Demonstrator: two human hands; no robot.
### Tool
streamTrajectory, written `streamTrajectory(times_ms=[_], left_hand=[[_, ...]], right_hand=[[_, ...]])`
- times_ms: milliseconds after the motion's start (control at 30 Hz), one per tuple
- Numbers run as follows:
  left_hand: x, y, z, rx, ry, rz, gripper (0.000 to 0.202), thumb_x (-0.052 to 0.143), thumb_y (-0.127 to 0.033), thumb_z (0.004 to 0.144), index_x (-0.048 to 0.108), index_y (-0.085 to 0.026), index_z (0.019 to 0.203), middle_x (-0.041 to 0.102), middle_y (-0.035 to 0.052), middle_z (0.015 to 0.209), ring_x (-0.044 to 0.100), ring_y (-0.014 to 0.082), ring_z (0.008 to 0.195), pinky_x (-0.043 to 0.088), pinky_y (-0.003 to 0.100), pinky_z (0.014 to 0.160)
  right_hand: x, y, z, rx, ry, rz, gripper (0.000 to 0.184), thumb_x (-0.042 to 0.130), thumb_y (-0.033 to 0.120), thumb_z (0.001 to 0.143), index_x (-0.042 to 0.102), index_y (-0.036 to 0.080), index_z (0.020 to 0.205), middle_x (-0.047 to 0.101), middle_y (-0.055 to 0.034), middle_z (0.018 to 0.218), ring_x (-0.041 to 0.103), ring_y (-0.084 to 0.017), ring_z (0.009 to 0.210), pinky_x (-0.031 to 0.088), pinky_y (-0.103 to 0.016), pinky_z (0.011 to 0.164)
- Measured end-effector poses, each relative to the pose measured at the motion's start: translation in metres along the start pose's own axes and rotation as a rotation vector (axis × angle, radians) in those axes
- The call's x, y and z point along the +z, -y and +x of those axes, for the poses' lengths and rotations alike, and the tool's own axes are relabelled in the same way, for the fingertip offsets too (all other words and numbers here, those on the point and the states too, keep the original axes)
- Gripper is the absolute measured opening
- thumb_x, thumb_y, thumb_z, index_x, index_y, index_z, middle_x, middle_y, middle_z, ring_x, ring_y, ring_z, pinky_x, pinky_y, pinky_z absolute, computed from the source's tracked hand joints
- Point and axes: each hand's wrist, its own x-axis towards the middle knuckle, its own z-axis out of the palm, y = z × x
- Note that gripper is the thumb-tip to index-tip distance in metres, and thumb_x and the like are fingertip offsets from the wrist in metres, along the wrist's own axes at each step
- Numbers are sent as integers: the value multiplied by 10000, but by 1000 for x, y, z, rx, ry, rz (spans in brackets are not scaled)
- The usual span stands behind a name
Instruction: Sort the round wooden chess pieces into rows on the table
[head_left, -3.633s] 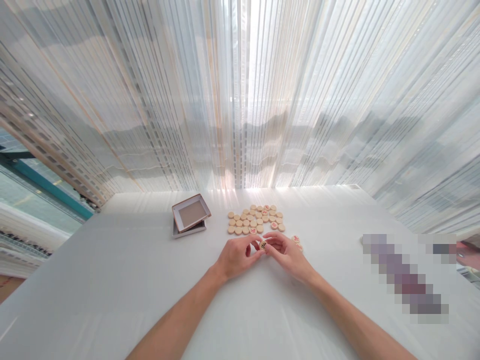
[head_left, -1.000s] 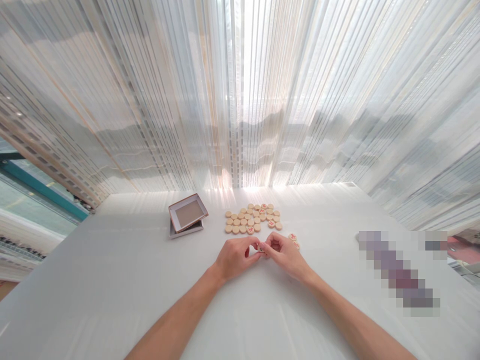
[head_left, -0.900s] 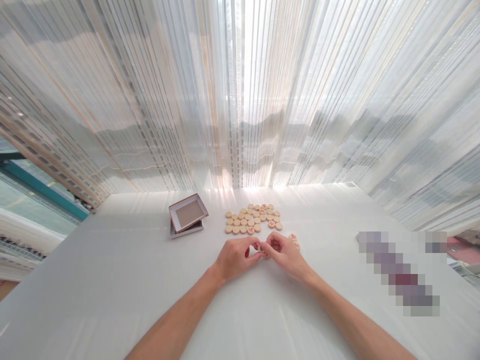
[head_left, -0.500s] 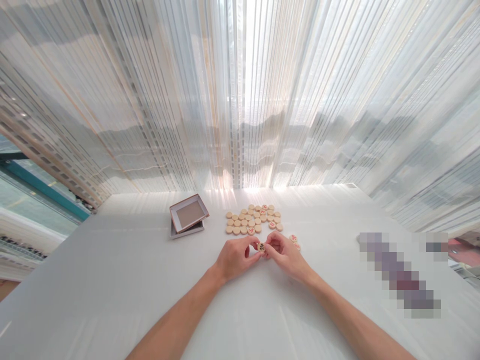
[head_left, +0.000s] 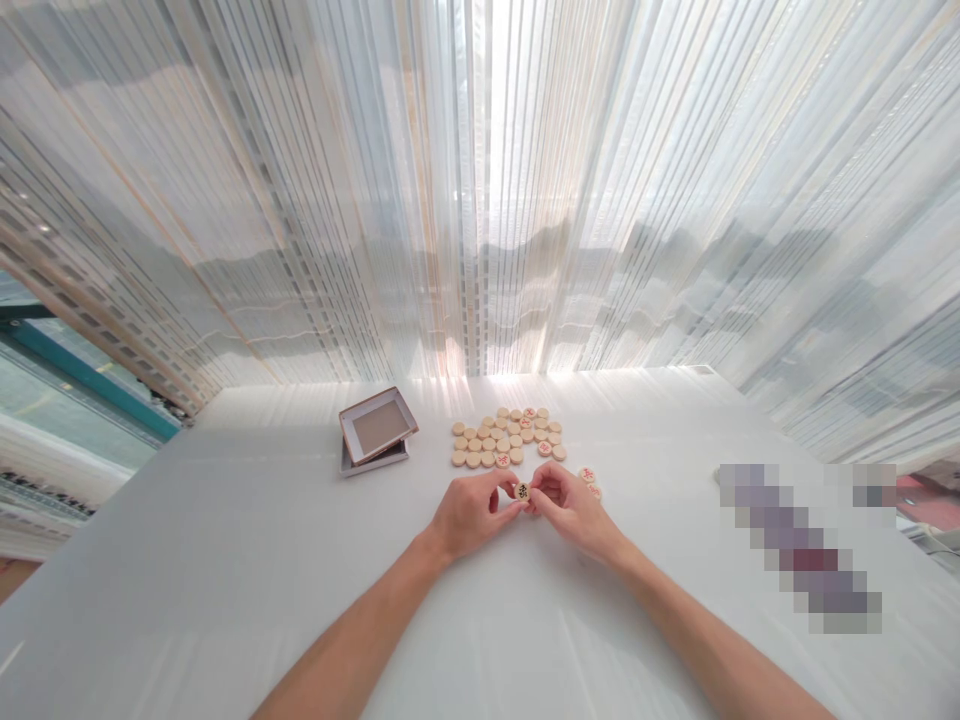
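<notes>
A round wooden Chinese chess piece with a black character on its face is pinched between my two hands. My left hand grips its left side with thumb and forefinger. At its right side, my right hand has thumb and forefinger closed on the same piece; its other fingers curl under and are partly hidden. Beyond the hands lies a cluster of pale chess pieces, mostly blank side up, a few showing red characters. Two red-marked pieces rest just past my right hand, one partly covered by it.
An open box with its lid tilted on top sits to the left of the pieces. The white table reaches back to a pleated translucent curtain. A blurred-out long object lies on the right.
The black character on the held piece has turned a little between my fingers. Both hands stay almost in the same place, and the other pieces have not moved.
</notes>
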Motion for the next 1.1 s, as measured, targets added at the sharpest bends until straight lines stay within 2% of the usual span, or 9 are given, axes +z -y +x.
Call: streamTrajectory(times_ms=[200,400,667,867,1100], left_hand=[[0,1,0,1,7,4,185,696,-312,862,662,-229,1023,748,-24,872,589,100,574,490,230,615],[0,2,0,20,-5,6,183,703,-293,851,671,-233,1021,752,-26,862,593,107,579,493,234,619],[-1,-2,1,44,-5,24,155,681,-257,852,684,-231,1004,756,-22,857,593,107,575,490,231,613],[-1,-4,2,70,3,52,120,640,-266,883,683,-220,985,757,-14,843,595,110,571,488,231,610],[-1,-6,1,94,17,83,87,646,-289,894,684,-221,935,744,-15,794,593,117,570,473,235,608]], right_hand=[[-1,0,0,20,24,25,292,640,500,875,514,238,895,669,-19,850,704,-228,836,561,-370,782],[-1,1,0,37,37,14,302,667,506,859,516,247,890,682,-20,852,702,-227,841,565,-366,781],[-1,1,-1,48,30,-2,318,682,514,849,517,242,846,698,-18,829,692,-217,810,550,-348,743],[-1,3,-2,47,4,-70,362,707,541,824,532,228,774,656,11,734,634,-176,692,483,-288,621],[1,2,-2,55,3,-58,362,655,558,866,524,233,774,692,-8,749,664,-204,742,494,-305,647]])
